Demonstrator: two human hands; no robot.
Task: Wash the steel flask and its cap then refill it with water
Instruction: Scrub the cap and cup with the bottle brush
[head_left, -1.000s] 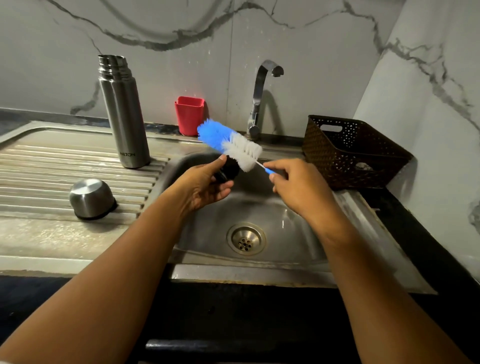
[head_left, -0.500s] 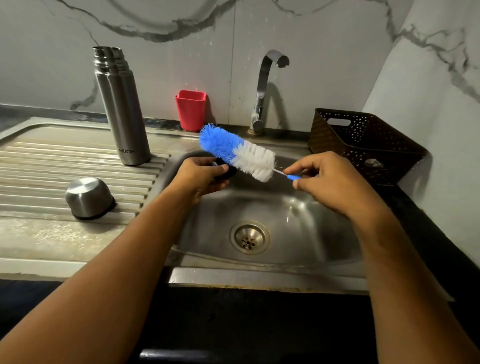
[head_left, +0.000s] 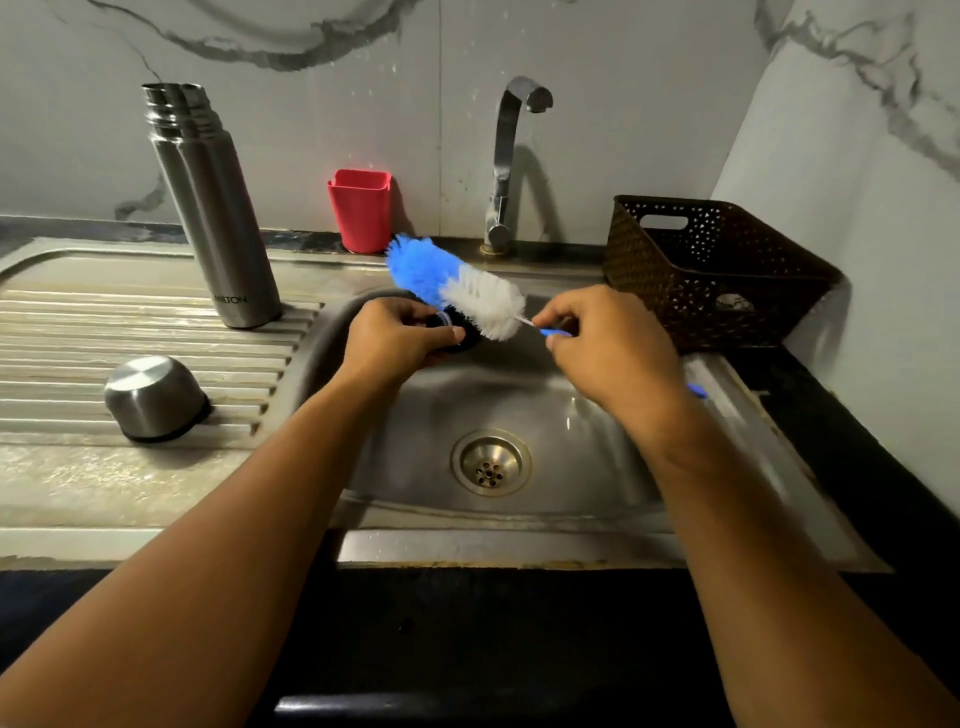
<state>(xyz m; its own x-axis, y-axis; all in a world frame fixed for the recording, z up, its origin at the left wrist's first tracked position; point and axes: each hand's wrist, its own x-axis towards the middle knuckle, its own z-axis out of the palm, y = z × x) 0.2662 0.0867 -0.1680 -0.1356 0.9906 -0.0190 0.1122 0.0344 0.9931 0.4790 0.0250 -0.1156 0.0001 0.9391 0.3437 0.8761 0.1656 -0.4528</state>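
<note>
fingers (head_left: 415, 313) of left hand (head_left: 387, 340) grip black cap (head_left: 469, 339), right hand (head_left: 610, 345) pinches brush (head_left: 480, 301); flask (head_left: 210, 208), basket (head_left: 701, 293) flank sink (head_left: 519, 546).

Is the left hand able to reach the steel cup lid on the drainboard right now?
Likely not yet: nothing blocks the way to the steel cup lid, but the left hand grips a small black cap over the sink basin.

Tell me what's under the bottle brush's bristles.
A black piece, gripped by the left hand, sits just beneath the bottle brush, which the right hand holds by its handle. Fingers and bristles cover most of it, so its shape is unclear. Below lies the sink.
</note>
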